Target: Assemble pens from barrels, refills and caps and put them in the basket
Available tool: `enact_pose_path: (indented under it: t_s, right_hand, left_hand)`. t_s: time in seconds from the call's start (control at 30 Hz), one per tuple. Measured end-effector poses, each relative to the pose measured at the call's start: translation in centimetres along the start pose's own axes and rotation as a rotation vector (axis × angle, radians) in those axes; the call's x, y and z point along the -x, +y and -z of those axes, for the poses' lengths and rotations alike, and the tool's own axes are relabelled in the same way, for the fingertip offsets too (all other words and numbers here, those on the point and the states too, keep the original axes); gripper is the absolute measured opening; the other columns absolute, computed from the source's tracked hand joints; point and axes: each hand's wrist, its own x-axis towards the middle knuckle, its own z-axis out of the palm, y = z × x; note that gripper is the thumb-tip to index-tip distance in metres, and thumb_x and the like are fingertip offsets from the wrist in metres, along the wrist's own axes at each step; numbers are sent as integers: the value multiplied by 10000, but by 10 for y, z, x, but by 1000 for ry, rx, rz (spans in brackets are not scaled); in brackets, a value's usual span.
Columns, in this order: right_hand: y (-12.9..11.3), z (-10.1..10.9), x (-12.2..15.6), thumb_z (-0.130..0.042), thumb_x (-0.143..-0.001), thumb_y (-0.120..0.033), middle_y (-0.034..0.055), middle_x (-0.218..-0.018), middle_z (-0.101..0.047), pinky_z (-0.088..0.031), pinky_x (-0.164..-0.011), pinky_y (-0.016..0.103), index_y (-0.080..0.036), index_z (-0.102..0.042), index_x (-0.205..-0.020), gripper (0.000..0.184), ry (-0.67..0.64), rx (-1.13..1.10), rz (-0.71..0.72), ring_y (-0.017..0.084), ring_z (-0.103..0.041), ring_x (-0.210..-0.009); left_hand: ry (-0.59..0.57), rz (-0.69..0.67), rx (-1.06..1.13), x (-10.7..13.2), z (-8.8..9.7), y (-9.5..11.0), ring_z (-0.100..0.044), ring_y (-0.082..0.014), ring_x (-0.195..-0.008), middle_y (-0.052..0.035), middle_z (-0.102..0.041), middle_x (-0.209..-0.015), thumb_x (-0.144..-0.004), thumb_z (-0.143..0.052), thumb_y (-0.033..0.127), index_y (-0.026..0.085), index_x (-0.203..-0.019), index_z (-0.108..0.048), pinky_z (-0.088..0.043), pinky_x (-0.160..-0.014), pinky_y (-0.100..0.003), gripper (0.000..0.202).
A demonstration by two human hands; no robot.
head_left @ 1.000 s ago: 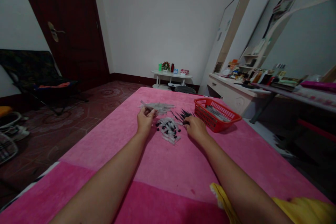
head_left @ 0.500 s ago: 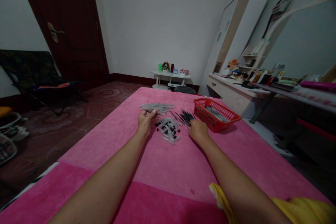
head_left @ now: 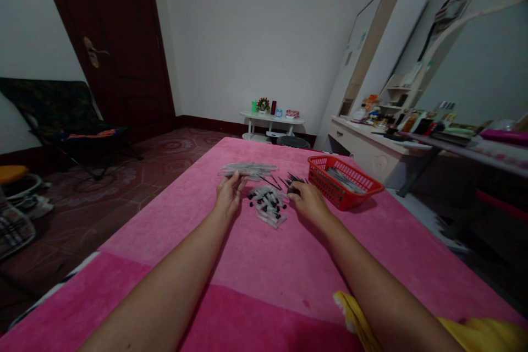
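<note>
My left hand (head_left: 229, 193) is closed at the near edge of a pile of clear slim tubes (head_left: 251, 167), which look like pen barrels. Its fingers seem pinched on one of them, though the tips are small and partly hidden. My right hand (head_left: 308, 198) is closed over the near end of a bunch of thin black sticks (head_left: 295, 179), like pen refills. Its fingertips hold some dark sticks; how many cannot be made out. Between the hands lies a heap of short clear pieces (head_left: 270, 206) with black ends, like pen caps.
A red plastic basket (head_left: 345, 184) with grey slim pieces stands right of my right hand. Pink cloth (head_left: 256, 264) covers the surface. Yellow fabric (head_left: 350, 308) lies by my right forearm. Beyond are a small white table (head_left: 272, 118) and a cluttered dresser (head_left: 367, 140).
My right hand has shifted slightly left and up, toward the cap heap, its fingers moving over the black sticks. My left hand stays beside the tubes. The view has turned slightly left.
</note>
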Motion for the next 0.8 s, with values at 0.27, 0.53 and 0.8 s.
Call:
enact_pose_path:
  t_s: [0.27, 0.53, 0.8]
  right_hand:
    - [3, 1, 0, -568, -814, -233, 35, -841, -705, -353, -651, 231, -213, -674, -854, 115, 6, -13, 9, 160, -622, -785]
    - [9, 4, -4, -554, -807, -200, 48, -877, -716, -405, -708, 241, -201, -686, -891, 157, 123, -115, -27, 178, -636, -823]
    - [19, 27, -8, -509, -794, -213, 48, -870, -698, -435, -753, 278, -183, -673, -853, 176, 313, -227, 49, 193, -619, -833]
  left_hand:
    - [-22, -16, 19, 2, -1, 0, -669, -93, -703, -9, -683, -754, -754, -666, 98, 141, -776, -584, -565, -791, -240, 95]
    - [-106, -509, -775, 3, 4, -1, -641, -189, -881, -62, -694, -944, -755, -607, 185, 193, -1009, -683, -511, -806, -331, 265]
    - [-184, -767, -1528, 15, 5, 8, -555, -256, -986, -66, -668, -959, -813, -488, 147, 294, -1117, -691, -444, -823, -344, 393]
